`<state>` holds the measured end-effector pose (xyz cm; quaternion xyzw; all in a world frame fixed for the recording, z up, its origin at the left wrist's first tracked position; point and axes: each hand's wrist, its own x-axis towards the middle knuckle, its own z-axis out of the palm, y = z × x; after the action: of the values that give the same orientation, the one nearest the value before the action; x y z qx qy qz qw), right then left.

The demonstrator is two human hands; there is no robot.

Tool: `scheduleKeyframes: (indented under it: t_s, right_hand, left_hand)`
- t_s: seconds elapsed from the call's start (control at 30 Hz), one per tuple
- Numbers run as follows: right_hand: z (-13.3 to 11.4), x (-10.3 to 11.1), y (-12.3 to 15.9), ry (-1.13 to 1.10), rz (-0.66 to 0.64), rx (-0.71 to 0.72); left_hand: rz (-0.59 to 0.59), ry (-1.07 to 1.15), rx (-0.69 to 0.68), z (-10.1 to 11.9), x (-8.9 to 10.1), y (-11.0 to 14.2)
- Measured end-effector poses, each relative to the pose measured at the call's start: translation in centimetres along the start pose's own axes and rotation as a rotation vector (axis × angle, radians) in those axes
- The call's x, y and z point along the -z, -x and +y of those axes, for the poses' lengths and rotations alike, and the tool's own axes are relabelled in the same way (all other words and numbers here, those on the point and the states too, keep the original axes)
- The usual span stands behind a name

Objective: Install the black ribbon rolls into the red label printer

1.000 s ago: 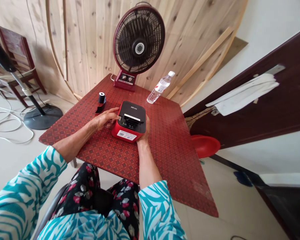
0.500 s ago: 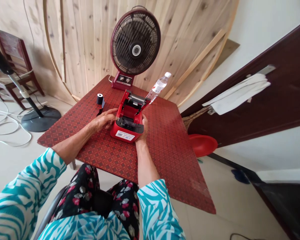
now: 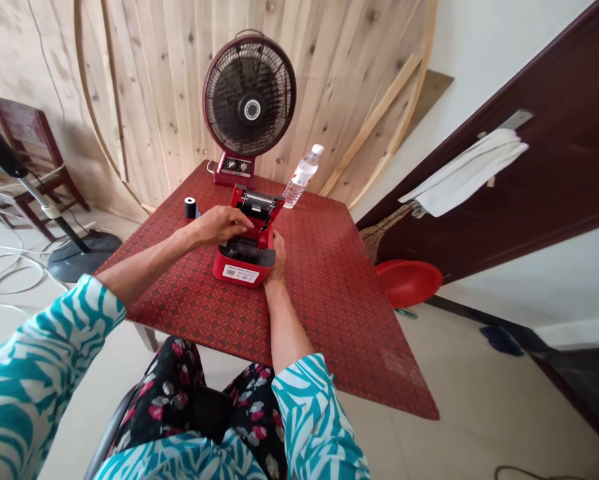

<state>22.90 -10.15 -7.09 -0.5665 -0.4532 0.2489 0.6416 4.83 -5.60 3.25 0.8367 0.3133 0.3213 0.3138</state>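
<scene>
A small red label printer [image 3: 242,265] stands on the red patterned table [image 3: 329,280], its lid [image 3: 256,202] tipped up and back. My left hand [image 3: 220,224] reaches over the open compartment with its fingers curled down into it; what they touch is hidden. My right hand [image 3: 278,257] grips the printer's right side and steadies it. A small black roll [image 3: 190,207] stands on the table to the left of the printer.
A red table fan [image 3: 248,107] stands at the table's far edge, with a plastic water bottle [image 3: 302,177] beside it. A red basin [image 3: 409,282] lies on the floor to the right by a dark door. A chair, a stand base and cables are at left.
The printer's lid went from closed to fully open. My left hand moved from the printer's left side up over the open compartment. My right hand stayed on the right side.
</scene>
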Motion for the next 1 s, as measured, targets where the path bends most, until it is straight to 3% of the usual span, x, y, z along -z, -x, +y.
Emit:
scheduleKeyframes:
  t_s: [0.07, 0.13, 0.23, 0.4, 0.53, 0.8, 0.93, 1.0]
  right_hand:
    - [0.0, 0.0, -0.1, -0.029, -0.003, -0.021]
    - [0.0, 0.0, -0.1, -0.047, -0.009, -0.033]
    - [-0.1, -0.2, -0.1, -0.067, -0.022, -0.046]
    - [-0.2, -0.8, -0.1, -0.138, 0.012, -0.084]
    - [0.1, -0.7, -0.2, -0.166, 0.008, -0.096]
    - [-0.1, -0.3, -0.2, -0.122, -0.017, -0.082]
    - [-0.4, -0.4, 0.1, -0.134, -0.001, -0.083]
    - [-0.3, -0.4, 0.1, -0.144, 0.005, -0.088]
  left_hand:
    - [-0.194, -0.130, 0.036, 0.6, 0.1, -2.0]
    - [-0.317, -0.258, 0.098, 0.9, -0.2, -3.6]
    - [-0.399, -0.427, 0.152, 0.9, -1.0, -4.9]
    - [-0.464, -0.632, 0.121, 0.5, -1.7, -5.2]
    - [-0.436, -0.593, 0.093, 0.1, -1.5, -5.0]
    - [-0.254, -0.558, 0.124, 1.2, -1.1, -3.0]
    - [-0.194, -0.341, 0.004, 1.5, -0.3, -1.5]
    - [-0.106, -0.152, -0.050, 1.1, 0.4, -0.6]
